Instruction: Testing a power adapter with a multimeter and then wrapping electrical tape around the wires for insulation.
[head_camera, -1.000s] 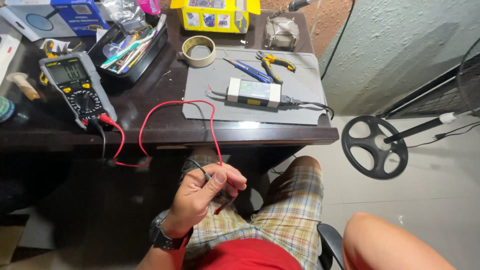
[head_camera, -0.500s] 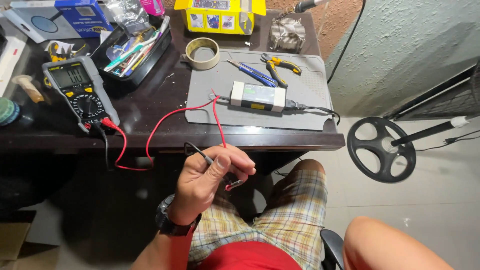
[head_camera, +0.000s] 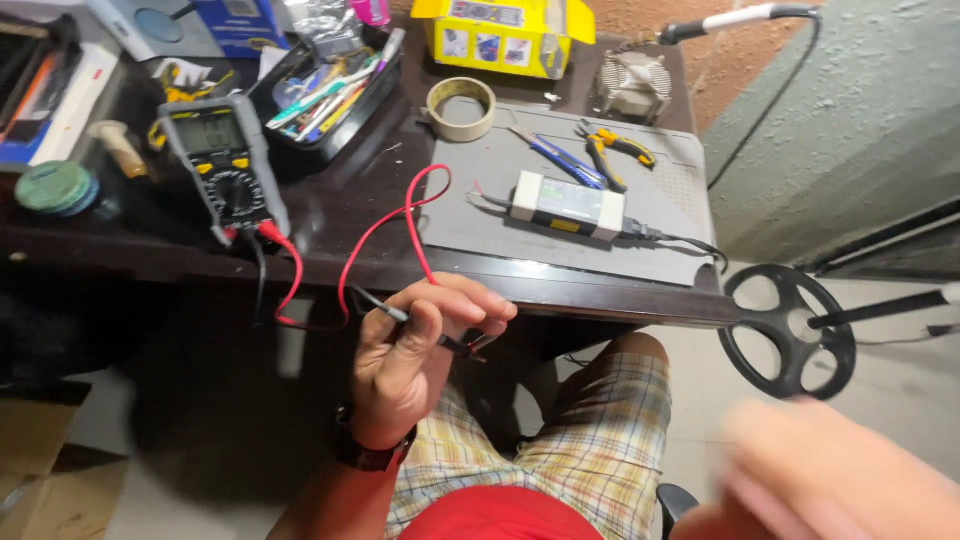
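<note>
The left hand (head_camera: 425, 365) is clenching its grip on the two multimeter probes (head_camera: 415, 325), now raised from lap level to just below the table (head_camera: 330, 235) edge, drawing the red lead (head_camera: 375, 230) toward the power supply module (head_camera: 565, 205) on the grey mat (head_camera: 480, 215). The right hand (head_camera: 830, 480) is entering blurred at lower right; its grip state cannot be told. The multimeter (head_camera: 222, 165) is resting on the table, well apart from the module.
</note>
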